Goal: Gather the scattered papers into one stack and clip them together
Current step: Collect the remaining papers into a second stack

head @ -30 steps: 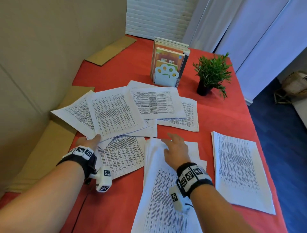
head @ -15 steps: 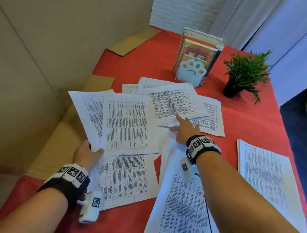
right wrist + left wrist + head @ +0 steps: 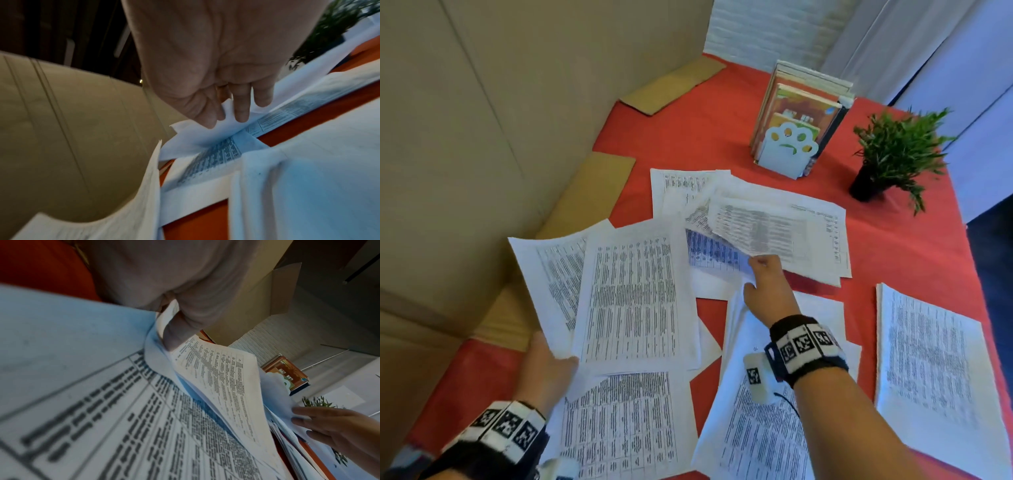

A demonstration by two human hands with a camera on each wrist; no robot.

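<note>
Printed white sheets lie scattered over the red table [image 3: 722,130]. My left hand [image 3: 548,359] pinches the near corner of two overlapping sheets [image 3: 630,294] and holds them raised at the left; its thumb [image 3: 174,335] lies on top of them. My right hand [image 3: 763,277] pinches the near edge of several middle sheets [image 3: 774,233] and lifts them; the fingers [image 3: 240,107] curl under the paper [image 3: 197,134]. A loose stack [image 3: 756,428] lies under my right forearm, another sheet [image 3: 619,425] near my left wrist. No clip is in view.
A separate sheet pile [image 3: 931,359] lies at the table's right edge. A book holder with books [image 3: 798,123] and a small potted plant [image 3: 893,157] stand at the back. Cardboard panels [image 3: 482,137] wall the left side, with flaps [image 3: 592,195] on the table.
My right hand has gone from resting flat on the middle sheets to pinching and lifting their near edge. My left hand has raised its sheets a little higher and nearer.
</note>
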